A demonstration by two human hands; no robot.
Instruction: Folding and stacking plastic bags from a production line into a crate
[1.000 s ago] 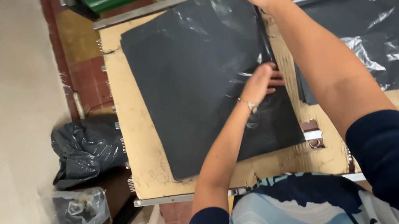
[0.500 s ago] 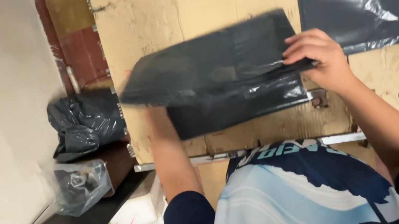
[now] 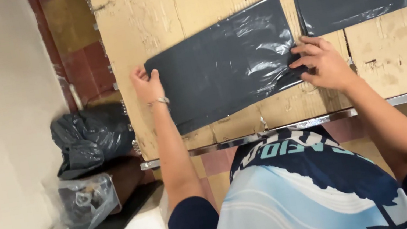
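Hands pin folded bag [image 3: 225, 64] flat on surface [image 3: 155, 13]: left hand [image 3: 147, 85] pinches left edge, right hand [image 3: 320, 63] presses right end, fingers spread. Risk: slick plastic slides or springs open, fold skews; tilted toward near rim.
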